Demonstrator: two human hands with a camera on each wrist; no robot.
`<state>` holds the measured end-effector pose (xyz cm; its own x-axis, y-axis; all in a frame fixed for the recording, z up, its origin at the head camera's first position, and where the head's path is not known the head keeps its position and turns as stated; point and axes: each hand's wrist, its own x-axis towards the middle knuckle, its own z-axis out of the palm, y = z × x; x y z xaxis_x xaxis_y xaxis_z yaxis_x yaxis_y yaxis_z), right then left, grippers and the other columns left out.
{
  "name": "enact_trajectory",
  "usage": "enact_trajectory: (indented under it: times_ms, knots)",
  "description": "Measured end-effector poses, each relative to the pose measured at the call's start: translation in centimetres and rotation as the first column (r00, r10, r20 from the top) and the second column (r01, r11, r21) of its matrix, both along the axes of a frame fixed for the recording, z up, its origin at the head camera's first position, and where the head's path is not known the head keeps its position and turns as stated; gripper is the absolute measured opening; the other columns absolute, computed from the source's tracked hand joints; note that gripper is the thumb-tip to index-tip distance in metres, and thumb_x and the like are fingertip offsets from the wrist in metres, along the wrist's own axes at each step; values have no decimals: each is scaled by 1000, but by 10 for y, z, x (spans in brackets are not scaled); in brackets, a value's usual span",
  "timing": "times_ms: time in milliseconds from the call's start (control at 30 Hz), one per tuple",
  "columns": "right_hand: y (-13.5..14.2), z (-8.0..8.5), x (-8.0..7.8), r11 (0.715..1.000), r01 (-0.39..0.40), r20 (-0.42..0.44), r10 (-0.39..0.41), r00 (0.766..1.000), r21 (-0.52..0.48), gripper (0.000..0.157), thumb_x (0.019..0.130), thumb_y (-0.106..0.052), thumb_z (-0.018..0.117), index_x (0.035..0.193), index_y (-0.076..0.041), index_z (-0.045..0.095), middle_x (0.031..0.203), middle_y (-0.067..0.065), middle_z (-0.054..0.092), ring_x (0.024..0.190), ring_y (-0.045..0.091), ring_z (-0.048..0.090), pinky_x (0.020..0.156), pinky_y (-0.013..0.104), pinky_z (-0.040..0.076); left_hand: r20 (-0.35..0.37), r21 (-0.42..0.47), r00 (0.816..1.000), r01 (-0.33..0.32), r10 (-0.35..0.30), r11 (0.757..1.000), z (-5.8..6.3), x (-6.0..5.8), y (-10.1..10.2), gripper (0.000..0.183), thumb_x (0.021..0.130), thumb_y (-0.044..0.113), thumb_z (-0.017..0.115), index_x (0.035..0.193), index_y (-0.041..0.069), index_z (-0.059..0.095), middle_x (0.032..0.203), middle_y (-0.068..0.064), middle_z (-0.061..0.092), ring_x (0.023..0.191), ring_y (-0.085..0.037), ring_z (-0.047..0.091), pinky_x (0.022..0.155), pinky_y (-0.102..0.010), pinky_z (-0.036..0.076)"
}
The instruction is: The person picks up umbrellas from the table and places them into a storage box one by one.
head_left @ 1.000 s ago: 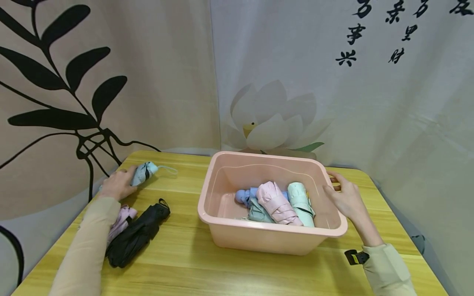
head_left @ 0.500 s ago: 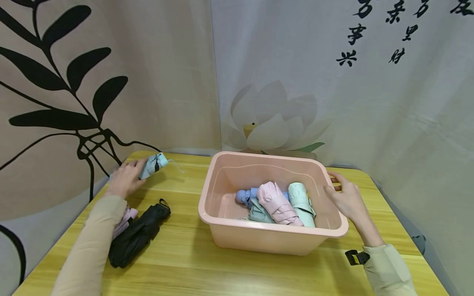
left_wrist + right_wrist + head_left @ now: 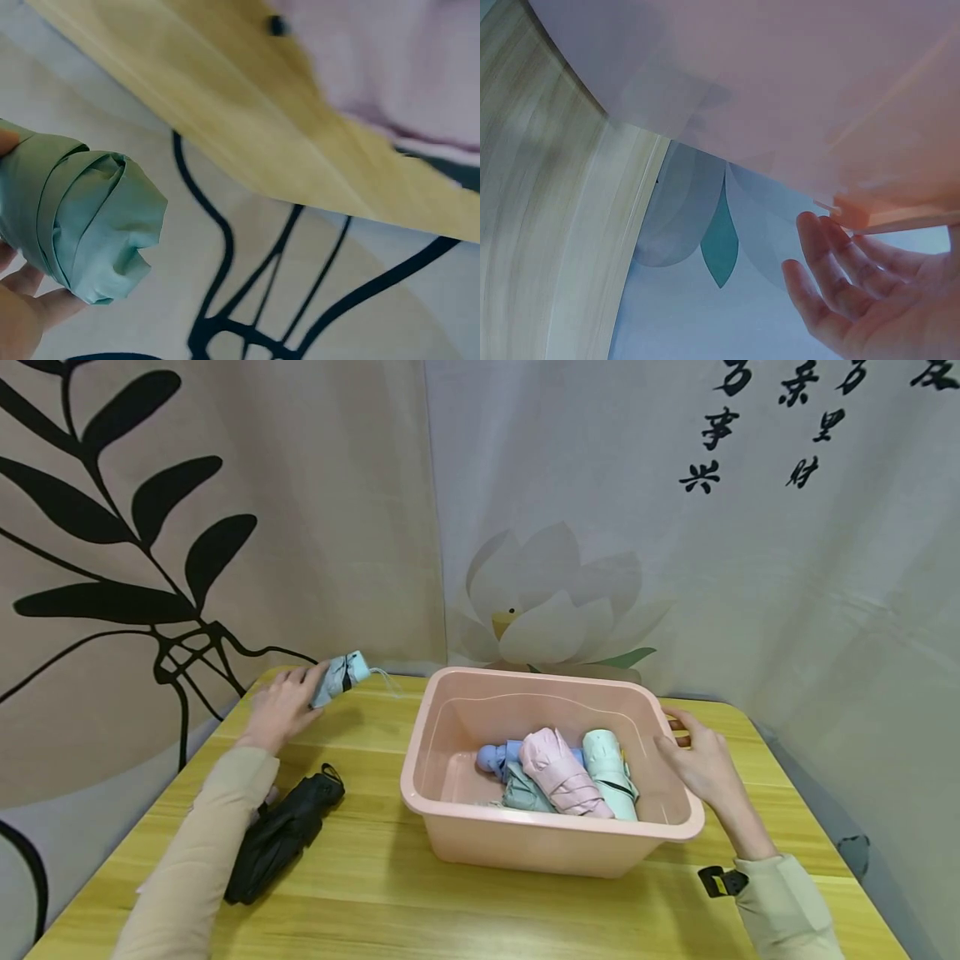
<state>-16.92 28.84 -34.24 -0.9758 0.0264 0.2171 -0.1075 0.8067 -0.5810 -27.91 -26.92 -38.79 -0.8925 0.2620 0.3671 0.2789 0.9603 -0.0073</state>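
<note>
Yellow wood-grain table [image 3: 465, 918] fills my near view. Black umbrella [image 3: 281, 839] lies folded at left. Beyond it, pink tub [image 3: 525, 843] holding rolled pastel umbrellas [image 3: 562, 775]; right hand [image 3: 701, 760] touches its right rim, fingers loose, spread. Farther left, left hand [image 3: 281, 703] grips light-blue umbrella [image 3: 330, 685] above table: fabric wound in creased pleats, dark strap [image 3: 347, 679], tilted, cord [image 3: 388, 680] trailing rightward. Behind, I see printed curtain [image 3: 345, 527].

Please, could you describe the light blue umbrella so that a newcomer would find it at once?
On the wooden table, start from the pink tub and look left, toward the far corner. There the left hand grips the light blue umbrella. It alone is held; the black umbrella lies on the table.
</note>
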Motion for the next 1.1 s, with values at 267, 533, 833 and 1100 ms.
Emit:
enact_trajectory:
  times_ms: [267, 533, 833, 1100]
  knots:
    - [0, 0, 0, 1000, 3, 7, -3, 1000, 0, 50, 92, -25, 46, 135, -1, 40, 121, 27, 53, 98, 41, 60, 77, 48, 51, -107, -4, 993, 47, -48, 999, 13, 0, 21, 73, 77, 22, 70, 140, 17, 32, 126, -24, 49, 110, -46, 47, 71, -63, 46]
    - [0, 0, 0, 1000, 5, 1, -5, 1000, -4, 49, 92, -25, 47, 134, 0, 41, 119, 27, 55, 97, 40, 60, 76, 46, 52, -161, 22, 983, 91, -86, 996, 29, 2, 40, 73, 77, 21, 70, 140, 17, 33, 127, -23, 49, 114, -44, 45, 79, -67, 42]
    - [0, 0, 0, 1000, 4, 0, -4, 1000, -5, 49, 92, -25, 47, 134, -1, 42, 119, 27, 55, 97, 39, 60, 75, 45, 52, -273, -5, 950, 159, -154, 987, 48, 8, 62, 71, 74, 20, 72, 136, 15, 39, 122, -22, 53, 110, -43, 49, 84, -66, 41]
    - [0, 0, -1, 1000, 1, 0, -1, 1000, 0, 49, 92, -25, 47, 134, 0, 41, 119, 27, 54, 97, 40, 60, 75, 46, 52, -350, -45, 910, 221, -223, 974, 56, 10, 77, 78, 68, 19, 79, 134, 14, 40, 121, -22, 53, 109, -42, 50, 85, -66, 41]
